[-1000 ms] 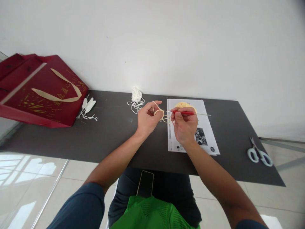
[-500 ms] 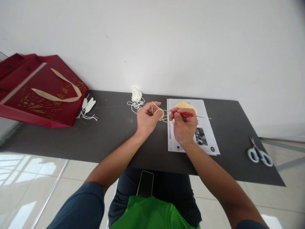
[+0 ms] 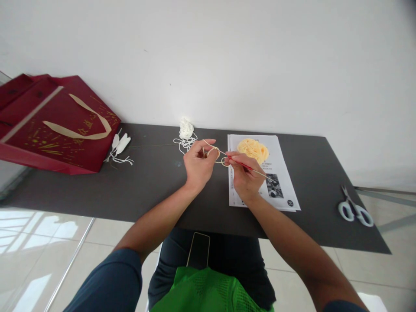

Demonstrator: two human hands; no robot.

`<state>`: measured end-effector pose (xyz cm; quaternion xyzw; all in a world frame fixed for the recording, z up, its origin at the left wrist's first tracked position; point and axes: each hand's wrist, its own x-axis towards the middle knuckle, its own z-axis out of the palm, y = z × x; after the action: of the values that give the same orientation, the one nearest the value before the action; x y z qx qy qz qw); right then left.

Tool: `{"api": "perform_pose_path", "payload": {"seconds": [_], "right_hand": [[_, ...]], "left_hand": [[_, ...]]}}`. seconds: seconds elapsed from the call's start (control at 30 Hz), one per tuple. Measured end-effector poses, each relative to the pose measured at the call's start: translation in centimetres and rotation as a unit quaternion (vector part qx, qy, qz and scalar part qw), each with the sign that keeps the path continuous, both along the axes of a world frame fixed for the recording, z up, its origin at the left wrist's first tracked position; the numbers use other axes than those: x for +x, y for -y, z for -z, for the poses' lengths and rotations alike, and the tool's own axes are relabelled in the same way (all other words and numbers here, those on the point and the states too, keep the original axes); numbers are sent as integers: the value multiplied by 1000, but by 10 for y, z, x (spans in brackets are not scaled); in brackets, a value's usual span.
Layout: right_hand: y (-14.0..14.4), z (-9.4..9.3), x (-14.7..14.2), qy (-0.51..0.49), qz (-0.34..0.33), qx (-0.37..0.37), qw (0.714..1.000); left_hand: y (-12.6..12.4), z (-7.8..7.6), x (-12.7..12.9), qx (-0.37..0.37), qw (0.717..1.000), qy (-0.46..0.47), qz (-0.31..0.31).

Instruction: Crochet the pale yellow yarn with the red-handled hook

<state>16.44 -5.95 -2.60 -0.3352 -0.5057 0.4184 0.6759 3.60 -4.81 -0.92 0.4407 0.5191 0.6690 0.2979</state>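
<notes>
A red-handled crochet hook is gripped by my right hand, its metal tip pointing left toward my other hand. Thumb and fingers of my left hand pinch pale yellow yarn, which loops over the forefinger and around the hook's tip. A loose strand of that yarn hangs between the two hands. Behind my right hand, a bundle of yellow yarn lies on printed sheets of paper. The exact stitch at the fingertips is too small to make out.
White yarn lies tangled near the wall. At left, white crocheted pieces with loose ends lie by a dark red gift bag. Scissors rest near the right edge of the dark table. A phone lies on my lap.
My right hand has shifted slightly left and down, tilting the hook so its back end points lower. More of the yellow yarn bundle shows. My left hand has moved slightly left.
</notes>
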Motion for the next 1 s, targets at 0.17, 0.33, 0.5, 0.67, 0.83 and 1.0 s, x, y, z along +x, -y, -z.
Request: {"api": "perform_pose_path", "payload": {"seconds": [0.17, 0.33, 0.5, 0.67, 0.83, 1.0], "right_hand": [[-3, 7, 4, 65, 4, 27, 997], [-8, 8, 5, 115, 12, 54, 992], [-13, 14, 5, 125, 19, 76, 989], [-16, 15, 1, 73, 6, 58, 996], [-20, 8, -2, -25, -13, -40, 999], [-25, 4, 1, -43, -34, -61, 997]], "left_hand": [[-8, 1, -2, -30, 993, 106, 36], [-13, 2, -4, -71, 969, 218, 89], [-15, 1, -7, -116, 933, 298, 164], [-13, -8, -9, -146, 898, 357, 211], [-14, -7, -10, -127, 920, 311, 201], [-13, -4, -10, -95, 958, 218, 158]]}}
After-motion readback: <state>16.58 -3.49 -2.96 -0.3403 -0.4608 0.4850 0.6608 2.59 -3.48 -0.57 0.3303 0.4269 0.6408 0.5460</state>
